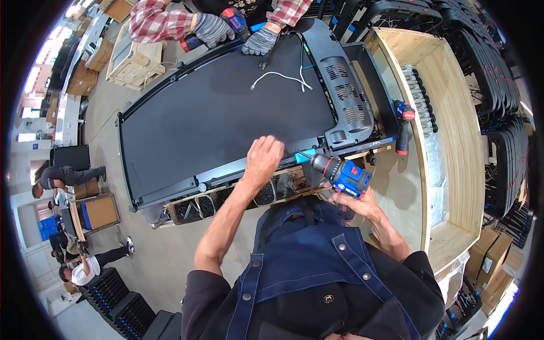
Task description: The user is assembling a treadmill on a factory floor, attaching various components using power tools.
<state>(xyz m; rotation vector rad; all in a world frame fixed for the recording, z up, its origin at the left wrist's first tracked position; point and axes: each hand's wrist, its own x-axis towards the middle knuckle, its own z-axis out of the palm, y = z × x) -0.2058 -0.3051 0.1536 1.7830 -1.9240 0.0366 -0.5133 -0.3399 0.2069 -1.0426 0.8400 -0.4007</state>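
Fingers (271, 148) hiding treadmill edge (226, 170)

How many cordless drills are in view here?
3: one cordless drill in the person's right hand; a second on the wooden bench; a third held by the gloved co-worker. Others may be hidden.

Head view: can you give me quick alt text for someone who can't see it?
Seen from above, a person's left hand rests on the near edge of a black treadmill deck while the right hand holds a blue cordless drill against it. Across the deck, a co-worker's gloved hands work near loose white wires.
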